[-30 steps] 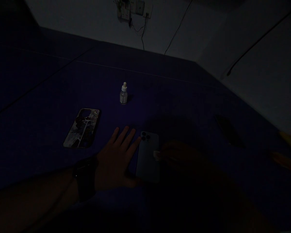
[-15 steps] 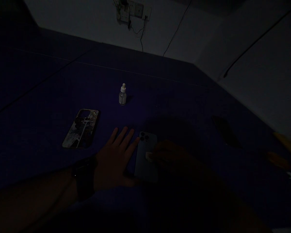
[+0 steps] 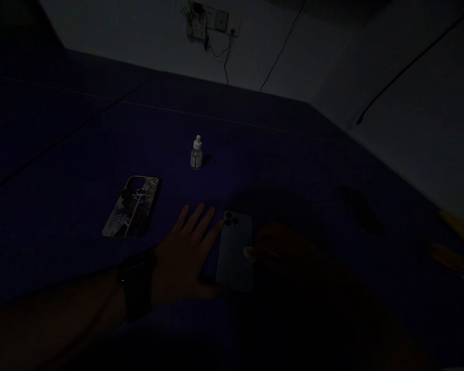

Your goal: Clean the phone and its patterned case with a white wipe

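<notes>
A smartphone (image 3: 234,257) lies back up on the dark blue surface, its camera lenses at the top left. My left hand (image 3: 185,255) rests flat with fingers spread, its index fingertip and thumb against the phone's left edge. A dark watch is on that wrist. In deep shadow at the phone's right side is my right hand (image 3: 276,247), its fingers pinched on a small white cotton pad (image 3: 249,253) at the phone's right edge. Whether the pad touches the back is hard to tell.
A patterned phone case (image 3: 131,208) lies to the left. Beyond the phone stands a dropper bottle (image 3: 196,154) with a white top. A dark flat object (image 3: 359,210) lies at the right, near a yellow item (image 3: 460,226). Wall sockets (image 3: 221,20) with cables are at the back.
My right hand has moved the white pad rightward, from the middle of the phone's back to its right edge. My left hand stays in place; the view has shifted slightly.
</notes>
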